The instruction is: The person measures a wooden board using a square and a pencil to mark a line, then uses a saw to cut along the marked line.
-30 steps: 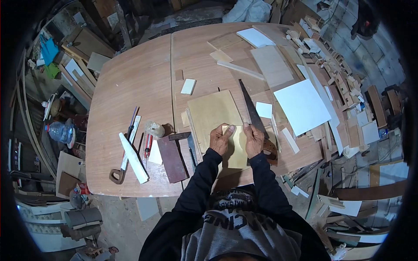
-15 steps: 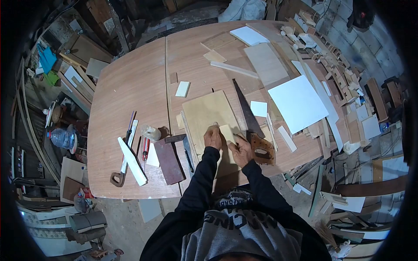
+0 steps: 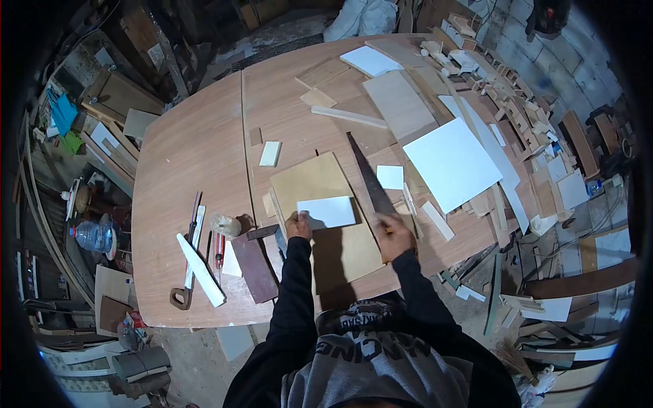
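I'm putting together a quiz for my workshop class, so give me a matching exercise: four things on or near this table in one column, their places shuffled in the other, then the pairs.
Things
1. small white panel
2. handsaw
3. plastic bottle
4. large white panel

Places
A. off the left edge of the table
B. on the table's right part, touched by no hand
C. on the plywood board, at the left hand
D. handle end under the right hand

Pairs: 1-C, 2-D, 3-A, 4-B

Wooden table (image 3: 197, 156), plywood offcuts (image 3: 398, 102), handsaw (image 3: 367, 180)
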`<action>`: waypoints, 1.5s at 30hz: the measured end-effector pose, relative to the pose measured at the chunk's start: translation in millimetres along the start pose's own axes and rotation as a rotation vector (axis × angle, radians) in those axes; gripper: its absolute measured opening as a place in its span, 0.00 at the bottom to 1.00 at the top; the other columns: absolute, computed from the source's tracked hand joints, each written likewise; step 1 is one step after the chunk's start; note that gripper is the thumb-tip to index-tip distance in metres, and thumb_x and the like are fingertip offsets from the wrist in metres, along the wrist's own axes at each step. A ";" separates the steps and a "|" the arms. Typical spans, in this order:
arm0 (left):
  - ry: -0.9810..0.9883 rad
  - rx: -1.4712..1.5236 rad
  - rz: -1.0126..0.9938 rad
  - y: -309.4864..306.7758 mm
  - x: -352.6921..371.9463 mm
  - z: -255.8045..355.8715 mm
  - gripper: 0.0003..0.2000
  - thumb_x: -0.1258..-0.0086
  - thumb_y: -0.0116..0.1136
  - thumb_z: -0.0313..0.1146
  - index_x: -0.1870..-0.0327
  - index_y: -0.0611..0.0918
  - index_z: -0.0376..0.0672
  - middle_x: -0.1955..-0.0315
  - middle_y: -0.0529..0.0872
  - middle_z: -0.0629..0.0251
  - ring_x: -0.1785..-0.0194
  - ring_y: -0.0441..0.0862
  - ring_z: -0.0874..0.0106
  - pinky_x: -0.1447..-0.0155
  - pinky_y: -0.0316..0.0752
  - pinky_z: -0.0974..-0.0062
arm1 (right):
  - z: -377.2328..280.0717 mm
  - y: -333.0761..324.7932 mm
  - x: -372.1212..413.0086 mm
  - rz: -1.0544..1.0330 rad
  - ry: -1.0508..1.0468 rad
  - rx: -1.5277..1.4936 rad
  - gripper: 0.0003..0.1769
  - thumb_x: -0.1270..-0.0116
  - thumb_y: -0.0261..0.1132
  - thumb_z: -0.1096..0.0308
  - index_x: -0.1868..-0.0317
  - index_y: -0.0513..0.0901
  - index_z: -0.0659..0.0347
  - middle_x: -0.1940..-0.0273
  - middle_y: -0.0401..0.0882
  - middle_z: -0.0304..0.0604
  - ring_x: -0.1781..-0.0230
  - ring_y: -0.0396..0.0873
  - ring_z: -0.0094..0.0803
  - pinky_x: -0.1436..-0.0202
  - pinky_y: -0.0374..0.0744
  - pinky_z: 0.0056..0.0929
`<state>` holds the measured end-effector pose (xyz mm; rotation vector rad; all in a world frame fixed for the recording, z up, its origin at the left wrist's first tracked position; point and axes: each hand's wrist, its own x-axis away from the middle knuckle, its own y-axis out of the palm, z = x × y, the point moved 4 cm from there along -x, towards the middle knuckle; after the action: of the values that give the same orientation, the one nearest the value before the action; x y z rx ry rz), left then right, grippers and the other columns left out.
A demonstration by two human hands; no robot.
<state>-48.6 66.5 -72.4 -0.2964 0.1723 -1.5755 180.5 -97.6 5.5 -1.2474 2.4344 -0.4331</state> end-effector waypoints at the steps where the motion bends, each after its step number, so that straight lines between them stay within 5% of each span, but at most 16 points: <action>1: 0.054 -0.129 0.119 -3.0 -5.2 -0.5 0.10 0.32 0.50 0.29 0.69 0.80 0.32 0.80 0.81 0.55 0.74 0.78 0.67 0.66 0.72 0.67 | 20.2 -14.4 -2.1 0.141 0.120 -0.060 0.12 0.38 0.67 0.67 0.53 0.84 0.57 0.60 0.82 0.46 0.59 0.81 0.36 0.52 0.78 0.30; 3: 0.070 -0.164 0.164 -2.9 -11.1 3.6 0.10 0.32 0.49 0.29 0.71 0.79 0.32 0.81 0.79 0.54 0.75 0.77 0.65 0.67 0.71 0.66 | 89.4 -46.0 -5.2 0.456 0.102 -0.090 0.11 0.38 0.67 0.70 0.55 0.81 0.61 0.59 0.81 0.45 0.59 0.80 0.34 0.52 0.78 0.29; 4: 0.084 -0.202 0.210 -3.7 -14.5 4.8 0.11 0.32 0.47 0.28 0.72 0.78 0.32 0.82 0.77 0.52 0.75 0.76 0.63 0.67 0.71 0.65 | 97.7 -62.9 -4.7 0.593 0.278 -0.137 0.12 0.38 0.68 0.71 0.55 0.77 0.63 0.58 0.79 0.43 0.59 0.78 0.33 0.56 0.78 0.30; 5: 0.068 -0.237 0.194 -3.6 -21.5 -1.2 0.11 0.32 0.46 0.29 0.72 0.78 0.32 0.81 0.78 0.53 0.76 0.76 0.63 0.67 0.72 0.64 | 109.5 -82.8 -8.1 0.562 0.582 -0.010 0.18 0.39 0.70 0.67 0.52 0.75 0.63 0.57 0.76 0.43 0.59 0.76 0.32 0.57 0.78 0.28; 8: 0.041 -0.159 0.256 -0.8 -39.6 -15.9 0.11 0.31 0.46 0.31 0.70 0.78 0.35 0.81 0.79 0.51 0.75 0.78 0.60 0.67 0.73 0.61 | 121.4 -110.4 -20.4 0.659 0.647 -0.251 0.24 0.42 0.71 0.61 0.49 0.75 0.63 0.55 0.77 0.45 0.58 0.77 0.34 0.56 0.77 0.30; 9: 0.136 -0.561 0.313 0.8 -32.6 1.6 0.09 0.33 0.49 0.33 0.68 0.80 0.39 0.78 0.80 0.51 0.73 0.78 0.56 0.65 0.73 0.57 | 118.6 -113.2 -24.9 0.632 0.734 -0.421 0.29 0.43 0.72 0.56 0.45 0.74 0.62 0.51 0.77 0.46 0.54 0.76 0.36 0.53 0.77 0.34; 12: 0.104 -0.828 0.309 1.3 -40.4 -2.1 0.09 0.34 0.51 0.36 0.67 0.81 0.42 0.74 0.80 0.53 0.67 0.77 0.52 0.60 0.72 0.55 | 138.0 -119.1 -40.6 0.607 0.881 -0.638 0.31 0.43 0.72 0.55 0.43 0.74 0.61 0.47 0.76 0.47 0.48 0.74 0.37 0.54 0.77 0.37; 17: 0.052 -0.769 0.345 3.8 -44.8 -16.1 0.09 0.37 0.54 0.37 0.64 0.81 0.43 0.67 0.80 0.53 0.59 0.76 0.53 0.53 0.71 0.55 | 185.8 -118.3 -50.8 0.618 0.882 -0.751 0.28 0.43 0.73 0.56 0.45 0.76 0.56 0.50 0.77 0.43 0.50 0.75 0.35 0.57 0.74 0.39; 23: -0.026 -0.855 0.338 7.6 -23.6 11.0 0.10 0.40 0.58 0.35 0.60 0.80 0.43 0.56 0.76 0.53 0.51 0.74 0.55 0.47 0.70 0.58 | 139.4 -106.1 -50.5 0.528 0.881 -0.791 0.23 0.43 0.73 0.50 0.51 0.78 0.50 0.55 0.78 0.36 0.58 0.76 0.30 0.58 0.73 0.32; 29: 0.036 -0.893 0.344 6.5 -23.6 17.6 0.11 0.42 0.60 0.33 0.58 0.80 0.43 0.56 0.74 0.53 0.48 0.73 0.55 0.43 0.69 0.60 | 128.3 -93.6 -55.4 0.601 0.687 -0.804 0.20 0.40 0.72 0.56 0.51 0.78 0.53 0.53 0.78 0.39 0.54 0.77 0.36 0.58 0.76 0.41; 32: 0.239 -0.786 0.269 9.9 -25.7 31.9 0.14 0.41 0.60 0.34 0.54 0.80 0.42 0.53 0.76 0.52 0.50 0.77 0.57 0.46 0.73 0.63 | 112.1 -87.2 -51.1 0.589 0.598 -0.801 0.17 0.37 0.70 0.59 0.52 0.80 0.59 0.52 0.79 0.40 0.54 0.77 0.35 0.53 0.76 0.40; 34: 0.105 -0.153 -0.146 24.0 -34.1 42.6 0.18 0.36 0.62 0.41 0.50 0.80 0.39 0.47 0.78 0.49 0.52 0.82 0.58 0.51 0.78 0.63 | 102.3 -86.8 -54.7 0.489 0.229 -0.179 0.13 0.36 0.68 0.61 0.60 0.82 0.63 0.57 0.81 0.46 0.58 0.79 0.34 0.57 0.76 0.35; 35: -0.090 0.116 -0.250 30.8 -29.1 49.9 0.20 0.33 0.60 0.42 0.47 0.78 0.38 0.45 0.77 0.49 0.52 0.82 0.58 0.52 0.79 0.61 | 95.6 -80.4 -53.3 0.492 0.173 -0.208 0.12 0.36 0.67 0.63 0.65 0.81 0.66 0.58 0.78 0.51 0.61 0.78 0.37 0.57 0.74 0.35; 38: -0.341 0.713 -0.510 39.0 12.4 134.1 0.25 0.28 0.55 0.45 0.38 0.71 0.36 0.45 0.78 0.52 0.51 0.82 0.60 0.50 0.80 0.58 | 74.8 -65.7 -45.1 0.398 -0.121 0.145 0.12 0.36 0.65 0.72 0.53 0.81 0.69 0.55 0.76 0.46 0.58 0.76 0.37 0.54 0.74 0.33; 41: -0.393 0.988 -0.719 33.8 31.2 168.2 0.25 0.28 0.56 0.41 0.37 0.69 0.35 0.47 0.79 0.55 0.50 0.82 0.61 0.47 0.79 0.60 | -11.1 -65.8 -28.7 0.272 -0.361 0.332 0.27 0.49 0.59 0.81 0.47 0.82 0.52 0.53 0.75 0.44 0.53 0.73 0.46 0.49 0.74 0.40; 45: -0.140 0.666 -0.455 23.7 28.8 123.5 0.21 0.33 0.58 0.28 0.40 0.71 0.35 0.51 0.82 0.57 0.50 0.82 0.64 0.41 0.76 0.64 | -18.5 -36.0 -7.9 0.157 -0.442 0.435 0.30 0.50 0.59 0.83 0.45 0.81 0.50 0.49 0.74 0.43 0.48 0.73 0.45 0.44 0.74 0.43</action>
<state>10.1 46.3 40.6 0.0893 -0.5590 -1.9499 201.8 -109.4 38.8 -0.8519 1.9144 -0.5395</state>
